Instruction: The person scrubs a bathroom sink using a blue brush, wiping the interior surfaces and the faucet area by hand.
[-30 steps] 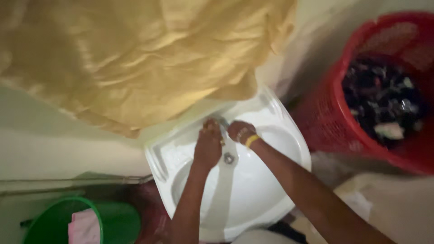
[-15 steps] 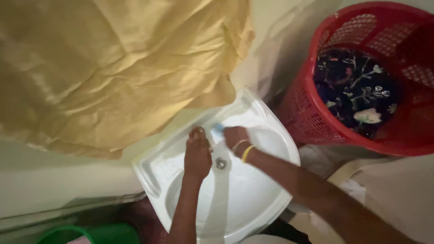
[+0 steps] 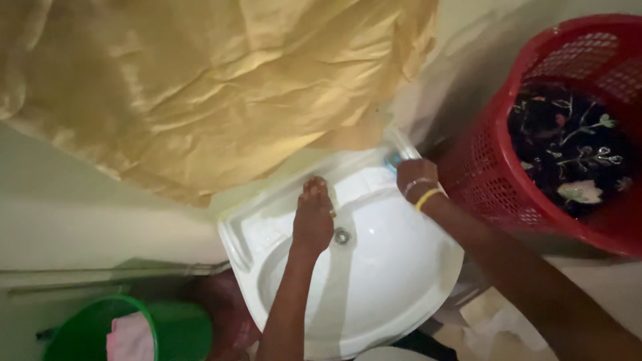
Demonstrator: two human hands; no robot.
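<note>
left hand (image 3: pixel 312 217) flat, fingers together, over white sink (image 3: pixel 401 281) near drain (image 3: pixel 342 235). right hand (image 3: pixel 416 178) at sink's back corner, grip closed on small blue object (image 3: pixel 392 160). red basket (image 3: pixel 535 134) beside.

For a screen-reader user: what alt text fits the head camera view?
Two bare hands over a white sink: left hand near the drain, right hand at the back rim. Yellow cloth hangs above, a red basket stands right, a green bucket lower left.
</note>
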